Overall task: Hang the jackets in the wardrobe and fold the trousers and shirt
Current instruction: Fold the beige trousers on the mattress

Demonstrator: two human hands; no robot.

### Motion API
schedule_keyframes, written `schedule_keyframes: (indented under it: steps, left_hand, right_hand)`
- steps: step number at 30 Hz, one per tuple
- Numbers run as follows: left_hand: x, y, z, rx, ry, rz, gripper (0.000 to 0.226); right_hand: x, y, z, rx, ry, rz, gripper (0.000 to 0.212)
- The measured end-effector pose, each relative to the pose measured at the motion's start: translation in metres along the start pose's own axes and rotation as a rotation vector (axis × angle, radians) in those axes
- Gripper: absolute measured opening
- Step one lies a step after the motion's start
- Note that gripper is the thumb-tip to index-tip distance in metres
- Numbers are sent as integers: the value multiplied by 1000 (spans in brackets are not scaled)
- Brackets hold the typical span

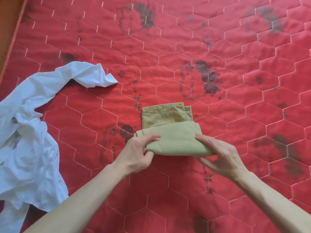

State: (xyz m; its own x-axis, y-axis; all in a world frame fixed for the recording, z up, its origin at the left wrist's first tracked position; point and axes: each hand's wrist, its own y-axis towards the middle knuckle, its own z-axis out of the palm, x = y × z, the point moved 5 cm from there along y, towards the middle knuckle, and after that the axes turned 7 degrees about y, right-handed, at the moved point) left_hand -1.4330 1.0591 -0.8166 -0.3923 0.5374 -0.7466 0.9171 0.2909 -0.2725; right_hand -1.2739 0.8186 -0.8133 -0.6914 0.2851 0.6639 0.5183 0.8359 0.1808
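Surface: a bed (168, 47) is filling nearly the whole frame, covered in a red quilted spread stitched in pale hexagons and printed with dark, faded rose motifs. A strip of brown wooden frame (8, 22) is showing along the upper left edge. Nothing more of the room is showing.

Item 1: trousers (171, 132), khaki-green woven cotton, lying just below the centre of the frame. They are folded into a compact bundle: a flatter rectangular layer with a stitched hem is projecting toward the top, and a thicker, smooth fold is lying across its near side.

Item 2: shirt (30, 132), white, thin and heavily creased, is sprawling unfolded along the left edge of the frame. One sleeve is trailing out to the right toward the centre, ending well apart from the trousers.

Hands: the left hand (138, 152) is gripping the left end of the thick fold, fingers curled over the top and thumb tucked beneath. The right hand (222, 155) is gripping the right end in the same manner, fingers over the cloth, and is covering the lower right corner of the bundle. Both bare forearms are reaching in from the bottom of the frame and hiding part of the spread below.
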Motion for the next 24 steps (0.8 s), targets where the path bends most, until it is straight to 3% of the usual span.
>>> schedule_keyframes:
  steps: [5,8,10,13,17,20,22,24]
  left_hand:
    - [21,25,-33,-257,-395,-252,57]
    - [34,37,-44,-413,-484,-341,50]
    - [43,46,-41,-475,-500,-402,38]
    - [57,60,-23,-448,-548,-514,29]
    - [74,72,-1,-344,-422,-631,69]
    - [82,75,6,-345,-290,-637,55]
    - [80,73,8,-368,-171,-638,61]
    - [72,70,7,-495,57,-598,75]
  right_hand:
    - [-2,45,-10,-276,243,312,57]
    - [-11,70,-4,-408,380,510,55]
    - [-19,85,7,-449,476,620,47]
    - [-34,100,31,-413,538,726,40]
    - [-53,110,66,-177,410,795,35]
    - [-62,112,78,-102,264,834,39]
    - [-63,109,82,-101,146,868,45]
    - [-59,106,82,-155,-51,824,51]
